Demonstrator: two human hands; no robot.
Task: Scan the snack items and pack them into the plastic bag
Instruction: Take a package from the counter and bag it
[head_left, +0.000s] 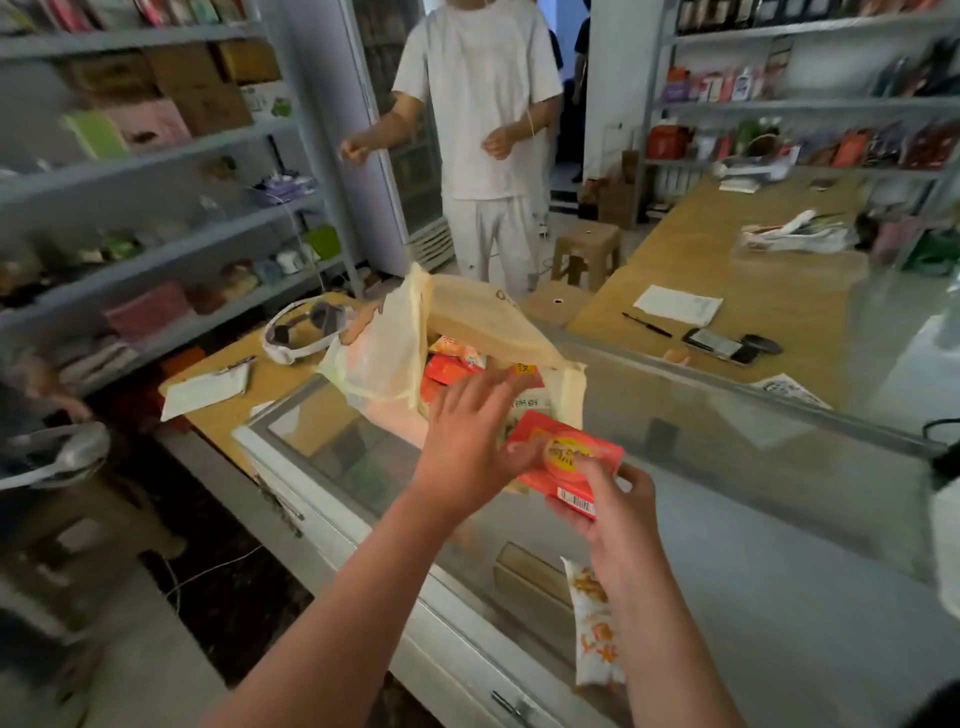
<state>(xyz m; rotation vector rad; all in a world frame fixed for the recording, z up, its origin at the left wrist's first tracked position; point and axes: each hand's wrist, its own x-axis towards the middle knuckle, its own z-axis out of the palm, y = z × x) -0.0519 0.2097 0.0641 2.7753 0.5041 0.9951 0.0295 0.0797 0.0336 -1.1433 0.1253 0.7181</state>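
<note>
- The right hand (618, 499) grips a red snack box (561, 457) from its near right corner, with the thumb curled over the printed top and the fingers underneath.
- The box is held just above the glass-topped table (779, 519), at the near edge of the bag's mouth. Its broad printed face points up. Its long axis runs roughly left to right, slanting down toward the right, and the narrow barcode side faces the person.
- The left hand (467, 441) is flat, palm down, with fingers straight and spread over the bag's opening. It holds nothing, and its thumb lies against the box's left end.
- The pale yellow plastic bag (384, 358) stands open on the table, its mouth gaping toward the person. Red and orange snack packets (447, 369) lie inside.
- A white and orange snack packet (597, 644) lies flat on the glass, partly under the right forearm. Its long axis runs from near to far.
- Beyond the bag are a white headset (296, 332) and a sheet of paper (208, 389). A person in white clothes (483, 104) stands across the table.
</note>
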